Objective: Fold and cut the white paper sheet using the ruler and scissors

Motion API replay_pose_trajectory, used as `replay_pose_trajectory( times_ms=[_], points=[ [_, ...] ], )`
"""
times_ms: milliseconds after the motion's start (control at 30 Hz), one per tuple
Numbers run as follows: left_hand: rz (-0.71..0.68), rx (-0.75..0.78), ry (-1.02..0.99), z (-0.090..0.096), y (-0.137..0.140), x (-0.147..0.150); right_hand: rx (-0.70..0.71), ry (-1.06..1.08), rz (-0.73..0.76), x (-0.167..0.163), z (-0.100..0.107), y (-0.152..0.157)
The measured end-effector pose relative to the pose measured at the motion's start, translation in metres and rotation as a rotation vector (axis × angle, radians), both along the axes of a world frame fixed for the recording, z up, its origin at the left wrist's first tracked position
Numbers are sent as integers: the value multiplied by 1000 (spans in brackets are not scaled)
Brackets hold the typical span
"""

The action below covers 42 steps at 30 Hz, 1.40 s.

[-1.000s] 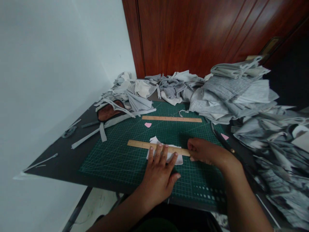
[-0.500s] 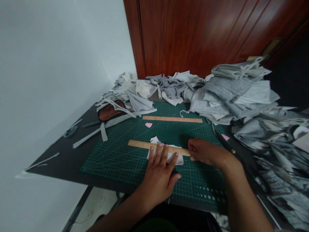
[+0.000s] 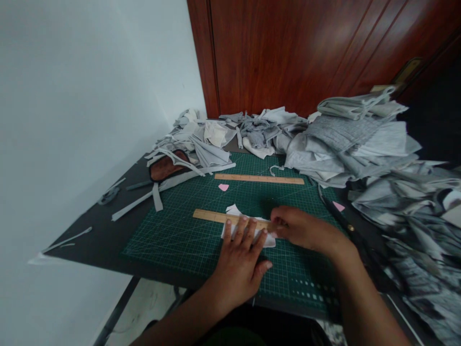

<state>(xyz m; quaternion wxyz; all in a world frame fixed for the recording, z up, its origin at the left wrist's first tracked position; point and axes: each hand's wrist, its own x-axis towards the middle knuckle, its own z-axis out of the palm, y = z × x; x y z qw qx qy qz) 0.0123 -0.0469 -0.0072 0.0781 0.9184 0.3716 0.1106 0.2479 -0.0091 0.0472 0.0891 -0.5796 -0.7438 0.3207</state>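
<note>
Pressing down on a wooden ruler [image 3: 216, 216] with the left hand [image 3: 240, 259], fingers spread flat across it and the white paper [image 3: 234, 210] underneath, so that grip is wide open. Right hand [image 3: 300, 229] is sitting at the ruler's 3 o'clock end, fingers curled in tight, but honestly can't tell whether it's pinching anything. All of it is lying near the front of the green cutting mat [image 3: 173, 240] on the table [image 3: 97, 230]. Second ruler [image 3: 259, 179] is lying at 12 o'clock from the hands, with a pink scrap [image 3: 223, 187] just beside it. Gray fabric pile [image 3: 360, 139] is stacking up at 2 o'clock, more scraps [image 3: 201, 144] at 11.
</note>
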Motion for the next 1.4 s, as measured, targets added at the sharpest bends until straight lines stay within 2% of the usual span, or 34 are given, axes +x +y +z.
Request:
replay_pose_trajectory(
  times_ms=[200,1400],
  points=[
    [3,3,3,1,-1,0,58,-1,20,-7,-3,2],
    [5,13,-13,0,-2,-1,24,-82,-36,-12,-5,1]
  ],
)
